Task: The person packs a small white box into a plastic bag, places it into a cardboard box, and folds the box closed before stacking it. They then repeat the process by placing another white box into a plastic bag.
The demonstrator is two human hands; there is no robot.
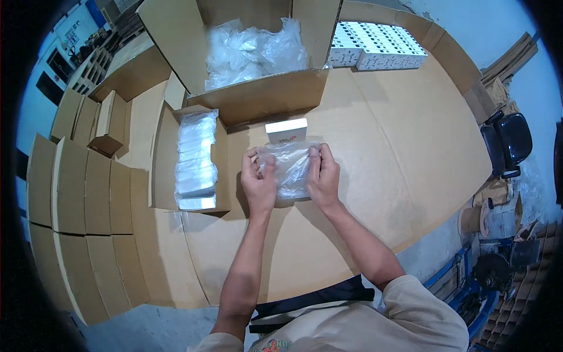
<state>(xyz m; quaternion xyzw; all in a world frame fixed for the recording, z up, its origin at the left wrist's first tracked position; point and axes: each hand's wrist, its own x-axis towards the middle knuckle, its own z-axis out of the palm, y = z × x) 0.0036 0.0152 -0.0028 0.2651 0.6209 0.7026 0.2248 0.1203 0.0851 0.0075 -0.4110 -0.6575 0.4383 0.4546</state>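
My left hand and my right hand pinch the two upper sides of a clear plastic bag between thumbs and fingers. The bag hangs spread out over the cardboard-covered table. Just beyond it stands a small white box with a bit of red print; the bag partly covers its lower edge. To the left of my left hand is an open cardboard carton, holding a row of white boxes wrapped in clear plastic.
A large open carton full of loose plastic bags stands at the back. White printed boxes are stacked at the back right. Closed brown cartons line the left side. A black chair stands beyond the table's right edge.
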